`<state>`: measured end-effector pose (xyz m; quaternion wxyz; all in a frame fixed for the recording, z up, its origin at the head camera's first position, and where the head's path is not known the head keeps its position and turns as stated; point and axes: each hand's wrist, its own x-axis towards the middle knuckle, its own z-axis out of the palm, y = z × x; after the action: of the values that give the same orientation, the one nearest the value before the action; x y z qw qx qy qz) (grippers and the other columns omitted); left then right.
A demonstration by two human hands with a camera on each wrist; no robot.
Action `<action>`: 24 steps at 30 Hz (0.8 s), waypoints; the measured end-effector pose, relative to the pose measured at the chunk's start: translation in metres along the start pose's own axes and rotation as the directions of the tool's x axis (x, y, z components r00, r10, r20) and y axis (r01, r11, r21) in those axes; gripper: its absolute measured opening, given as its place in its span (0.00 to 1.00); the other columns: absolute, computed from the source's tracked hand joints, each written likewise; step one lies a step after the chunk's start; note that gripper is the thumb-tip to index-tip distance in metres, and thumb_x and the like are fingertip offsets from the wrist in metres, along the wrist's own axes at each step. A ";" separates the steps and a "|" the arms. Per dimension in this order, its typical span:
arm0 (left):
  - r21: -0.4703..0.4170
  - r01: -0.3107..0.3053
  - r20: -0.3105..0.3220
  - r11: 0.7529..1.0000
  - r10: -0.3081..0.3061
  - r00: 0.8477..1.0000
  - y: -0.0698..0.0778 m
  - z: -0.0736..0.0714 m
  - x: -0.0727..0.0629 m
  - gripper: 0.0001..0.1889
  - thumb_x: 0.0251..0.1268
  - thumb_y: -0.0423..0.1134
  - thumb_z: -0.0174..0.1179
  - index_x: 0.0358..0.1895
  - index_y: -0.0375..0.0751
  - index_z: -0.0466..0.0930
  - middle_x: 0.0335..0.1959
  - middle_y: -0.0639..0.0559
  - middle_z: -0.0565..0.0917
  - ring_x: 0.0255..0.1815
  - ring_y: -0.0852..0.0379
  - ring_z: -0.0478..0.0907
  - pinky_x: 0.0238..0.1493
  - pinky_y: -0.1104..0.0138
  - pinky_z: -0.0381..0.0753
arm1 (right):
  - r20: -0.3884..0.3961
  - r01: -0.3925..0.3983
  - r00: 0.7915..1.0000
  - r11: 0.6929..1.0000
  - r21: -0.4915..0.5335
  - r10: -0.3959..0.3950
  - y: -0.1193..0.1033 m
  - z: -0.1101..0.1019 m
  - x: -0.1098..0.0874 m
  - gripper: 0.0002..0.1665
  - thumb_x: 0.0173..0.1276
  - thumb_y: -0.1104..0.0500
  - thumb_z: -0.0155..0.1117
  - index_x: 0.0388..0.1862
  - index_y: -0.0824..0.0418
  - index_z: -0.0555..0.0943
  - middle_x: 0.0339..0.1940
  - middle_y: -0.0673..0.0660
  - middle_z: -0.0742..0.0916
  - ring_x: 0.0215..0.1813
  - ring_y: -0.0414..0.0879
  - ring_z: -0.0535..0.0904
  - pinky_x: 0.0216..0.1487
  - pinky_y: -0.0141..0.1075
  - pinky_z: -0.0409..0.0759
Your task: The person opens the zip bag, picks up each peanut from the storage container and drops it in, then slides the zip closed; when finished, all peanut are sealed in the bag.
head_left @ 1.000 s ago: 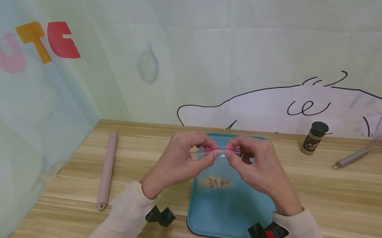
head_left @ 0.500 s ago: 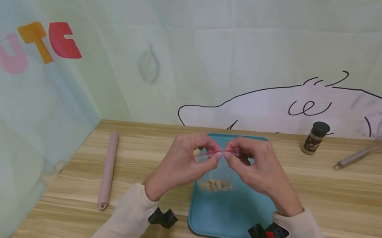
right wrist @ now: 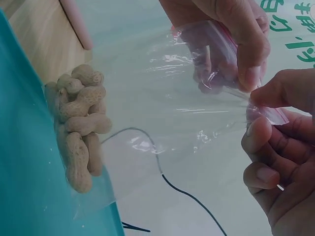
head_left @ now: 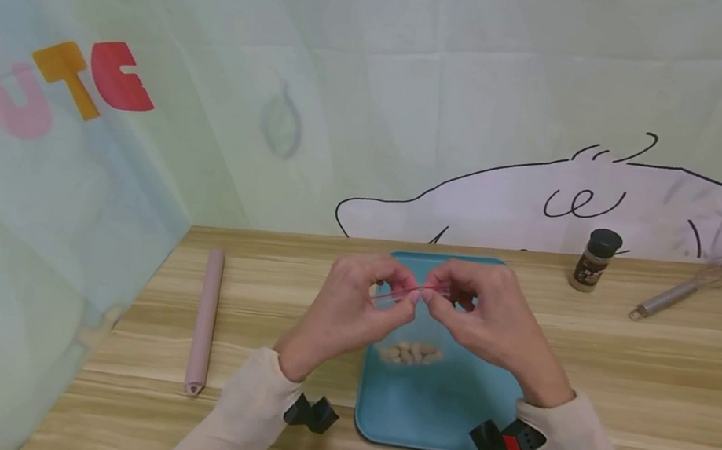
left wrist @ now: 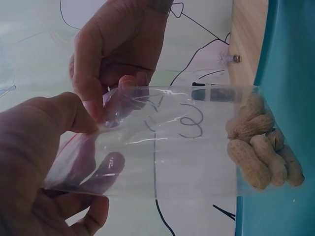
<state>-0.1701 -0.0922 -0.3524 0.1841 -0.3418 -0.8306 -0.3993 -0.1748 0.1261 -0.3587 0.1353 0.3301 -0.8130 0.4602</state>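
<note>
A clear zip-lock bag [left wrist: 172,142] with a red seal line hangs from both hands, its mouth at the top. Several unshelled peanuts [right wrist: 83,123] lie at its bottom, over the blue tray [head_left: 443,422]. My left hand [head_left: 359,300] pinches the seal between thumb and index finger. Close beside it, my right hand [head_left: 484,305] pinches the same seal, the thumbs nearly meeting in the head view. In the right wrist view the bag's red-edged strip [right wrist: 275,115] sticks out past the right fingertips.
A pink rolling-pin-like rod [head_left: 204,322] lies on the wooden table [head_left: 281,275] at left. A spice jar [head_left: 595,260] with a black lid stands at the back right, and a whisk [head_left: 675,295] lies right of it. A printed curtain [head_left: 290,46] hangs behind.
My left hand has shifted slightly right along the seal, closer to the right hand. The bag with the peanuts has swung a little; the right hand has hardly moved.
</note>
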 end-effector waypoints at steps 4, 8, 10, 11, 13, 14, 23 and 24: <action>-0.003 0.016 -0.009 1.000 -0.016 1.000 -0.001 0.001 0.000 0.02 0.63 0.32 0.69 0.32 0.41 0.89 0.27 0.52 0.88 0.31 0.61 0.80 0.37 0.63 0.83 | -0.001 0.002 1.000 1.000 -0.020 -0.002 0.000 -0.002 0.001 0.07 0.69 0.66 0.70 0.35 0.55 0.90 0.27 0.46 0.88 0.27 0.37 0.75 0.27 0.30 0.70; -0.003 0.030 0.001 1.000 -0.030 1.000 -0.001 0.000 0.000 0.02 0.63 0.33 0.69 0.32 0.41 0.89 0.28 0.53 0.88 0.31 0.62 0.80 0.36 0.65 0.82 | -0.007 -0.003 1.000 0.999 -0.037 0.003 0.000 -0.005 0.000 0.06 0.69 0.65 0.72 0.35 0.55 0.90 0.26 0.46 0.87 0.27 0.37 0.75 0.27 0.31 0.70; -0.003 0.036 0.006 0.999 -0.036 0.999 0.000 -0.001 0.000 0.02 0.64 0.33 0.70 0.32 0.42 0.89 0.27 0.53 0.88 0.31 0.63 0.79 0.37 0.67 0.81 | -0.015 -0.007 1.000 0.999 -0.046 0.006 0.000 -0.007 -0.001 0.05 0.69 0.64 0.73 0.36 0.55 0.90 0.26 0.45 0.87 0.27 0.37 0.76 0.27 0.31 0.71; -0.003 0.038 0.005 0.999 -0.038 0.999 0.000 -0.001 0.000 0.02 0.64 0.33 0.69 0.32 0.42 0.89 0.27 0.53 0.88 0.31 0.63 0.79 0.38 0.67 0.81 | -0.021 -0.010 1.000 0.999 -0.050 0.009 0.001 -0.009 -0.002 0.05 0.69 0.64 0.73 0.36 0.55 0.91 0.26 0.45 0.87 0.27 0.37 0.76 0.27 0.31 0.71; -0.004 0.038 0.004 0.999 -0.038 0.999 0.000 -0.003 0.000 0.02 0.64 0.33 0.69 0.32 0.42 0.89 0.27 0.53 0.87 0.31 0.62 0.79 0.39 0.66 0.82 | -0.033 -0.012 0.999 0.998 -0.059 0.010 0.001 -0.012 -0.003 0.04 0.70 0.64 0.73 0.37 0.55 0.91 0.26 0.46 0.87 0.27 0.37 0.76 0.28 0.31 0.72; -0.004 0.040 0.002 0.999 -0.040 0.999 0.000 -0.003 0.000 0.02 0.63 0.33 0.69 0.32 0.42 0.89 0.27 0.53 0.87 0.30 0.61 0.79 0.40 0.65 0.82 | -0.037 -0.013 0.999 0.998 -0.066 0.011 0.001 -0.013 -0.003 0.04 0.70 0.64 0.73 0.37 0.55 0.91 0.26 0.46 0.87 0.28 0.37 0.76 0.28 0.31 0.72; 0.011 0.064 -0.002 0.998 -0.064 0.998 0.000 -0.007 0.001 0.03 0.64 0.34 0.68 0.31 0.44 0.88 0.25 0.55 0.85 0.30 0.61 0.78 0.40 0.67 0.78 | -0.070 -0.036 0.997 0.994 -0.108 0.028 0.004 -0.025 -0.005 0.04 0.71 0.65 0.73 0.39 0.57 0.91 0.26 0.47 0.87 0.27 0.39 0.76 0.28 0.31 0.74; 0.010 0.066 -0.004 0.998 -0.066 0.998 0.000 -0.008 0.001 0.03 0.64 0.34 0.68 0.31 0.44 0.88 0.25 0.55 0.85 0.30 0.59 0.79 0.40 0.68 0.77 | -0.074 -0.044 0.997 0.993 -0.113 0.036 0.004 -0.027 -0.005 0.04 0.72 0.65 0.73 0.39 0.57 0.91 0.26 0.47 0.87 0.27 0.39 0.76 0.28 0.31 0.74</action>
<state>-0.1705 -0.0984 -0.3470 0.1741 -0.3124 -0.8431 -0.4015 -0.1757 0.1524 -0.3495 0.1740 0.2884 -0.8392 0.4269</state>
